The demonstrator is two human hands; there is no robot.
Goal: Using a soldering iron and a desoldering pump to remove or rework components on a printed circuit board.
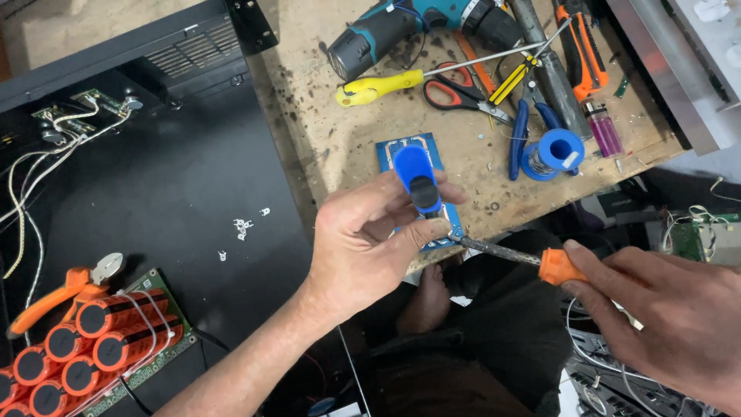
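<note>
Left hand pinches a light blue pump by its barrel—right hand grips the hot iron by its orange handle.

A blue desoldering pump, an orange-handled soldering iron, a yellow screwdriver and red-orange battery cells.

At the near edge of the worktop, the left hand holds a desoldering pump over a circuit board; to its right, the right hand holds a soldering iron, tip at the board. Behind lie a screwdriver, scissors, a drill and a solder spool. A battery pack sits far left.
</note>
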